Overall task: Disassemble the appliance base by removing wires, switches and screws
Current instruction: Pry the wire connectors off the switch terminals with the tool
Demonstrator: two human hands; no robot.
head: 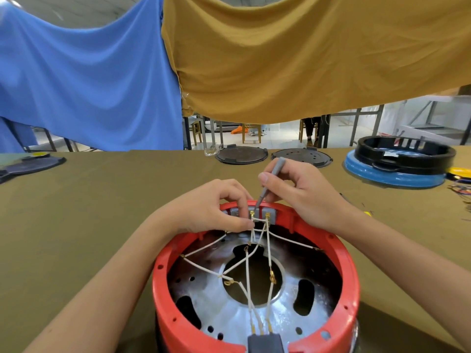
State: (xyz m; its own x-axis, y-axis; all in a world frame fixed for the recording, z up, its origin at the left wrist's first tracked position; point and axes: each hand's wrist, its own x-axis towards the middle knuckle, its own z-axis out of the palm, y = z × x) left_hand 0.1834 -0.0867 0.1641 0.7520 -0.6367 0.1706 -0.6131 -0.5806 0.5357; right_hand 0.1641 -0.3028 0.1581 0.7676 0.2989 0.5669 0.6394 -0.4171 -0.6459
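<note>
A red round appliance base [353,278] lies upside down at the table's near edge, its silver metal plate and white wires [268,247] exposed. At the base's far rim sits a grey switch block [271,215] with brass terminals. My left hand [211,207] pinches the white wires just below the left terminal. My right hand [300,189] grips a grey screwdriver [270,184], whose tip touches the top of that terminal. A dark grey connector [265,342] holds more wire ends at the near rim.
Two black round lids [242,155] [302,156] lie at the table's far edge. A black ring on a blue base [397,171] stands at the far right, with loose coloured wires [462,189] beside it. Another dark lid [28,166] lies far left. Blue and mustard cloths hang behind.
</note>
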